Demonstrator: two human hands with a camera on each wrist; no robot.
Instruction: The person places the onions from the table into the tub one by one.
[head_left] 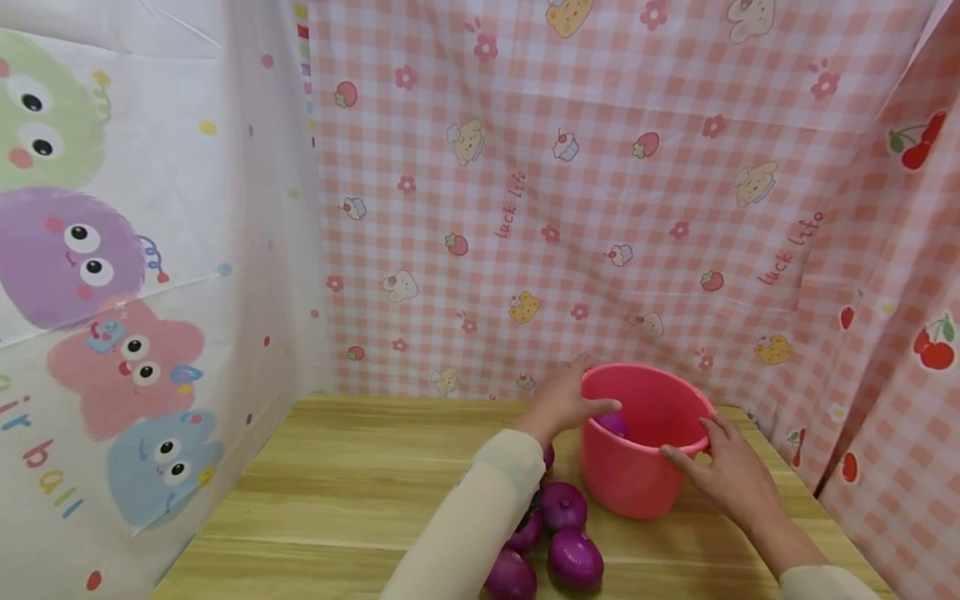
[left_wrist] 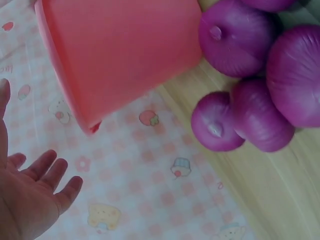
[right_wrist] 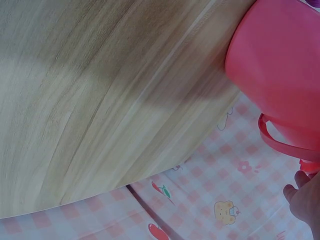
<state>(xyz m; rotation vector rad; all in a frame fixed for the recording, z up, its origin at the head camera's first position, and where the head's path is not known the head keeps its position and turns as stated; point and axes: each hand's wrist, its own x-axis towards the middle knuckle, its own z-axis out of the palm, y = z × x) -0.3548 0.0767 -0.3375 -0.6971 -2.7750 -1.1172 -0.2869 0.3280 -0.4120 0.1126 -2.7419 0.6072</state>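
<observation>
The pink bucket (head_left: 630, 487) stands on the desk (head_left: 360, 475) beside purple onions (head_left: 575, 558). The left hand (head_left: 564, 404) has its grip spread near the rim; whether the right hand (head_left: 735, 475) clamps it, I cannot tell. Level, opposed pressure should steady it.

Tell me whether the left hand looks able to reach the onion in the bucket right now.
Probably yes: the left hand is close beside the bucket, whose top is open, and no lid covers the onion inside.

smooth plastic bucket (head_left: 632, 485), glossy onions (head_left: 575, 560), wood-grained tabletop (head_left: 337, 483); the creased backdrop (head_left: 570, 196) looks like cloth.
</observation>
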